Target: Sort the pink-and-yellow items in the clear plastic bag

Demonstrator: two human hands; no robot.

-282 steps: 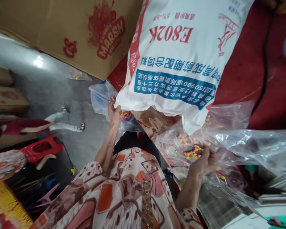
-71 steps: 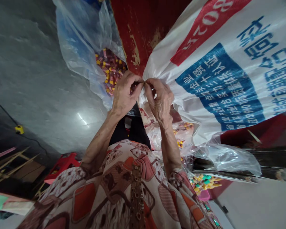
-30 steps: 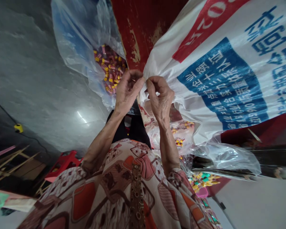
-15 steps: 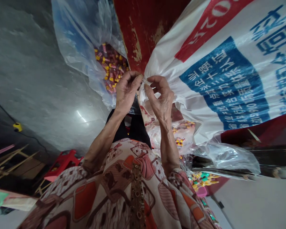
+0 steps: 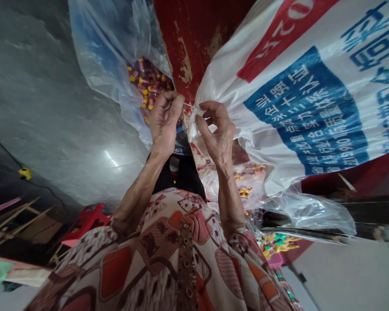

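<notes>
We see our left hand (image 5: 164, 125) with thumb and forefinger pressed together, pinching the end of a thin white thread (image 5: 189, 105). The thread runs taut from these fingertips across the gap toward those of our right hand (image 5: 218, 129), meeting the gathered edge of a big white sack (image 5: 298, 95) there. Our right thumb and forefinger curve toward each other with their tips slightly apart, right at that edge; we cannot tell whether they grip any of the cloth. The other right fingers are curled.

The sack spreads away from our right fingers, on their right and beyond them, with a blue printed panel (image 5: 311, 112) and a red band (image 5: 278, 41) on its side. Ahead of both sets of fingertips, we see a worn red surface (image 5: 201, 26), its paint chipped.

Just beyond our left fingers and to their left, a clear plastic bag (image 5: 97, 65) holds many small pink pieces with yellow ends (image 5: 145, 86). Nearer to us than our right fingers, beside the right forearm, more yellow and red pieces (image 5: 244, 190) show through clear plastic. Well behind our left fingers, near the left sleeve, we see a red plastic stool (image 5: 87, 220).
</notes>
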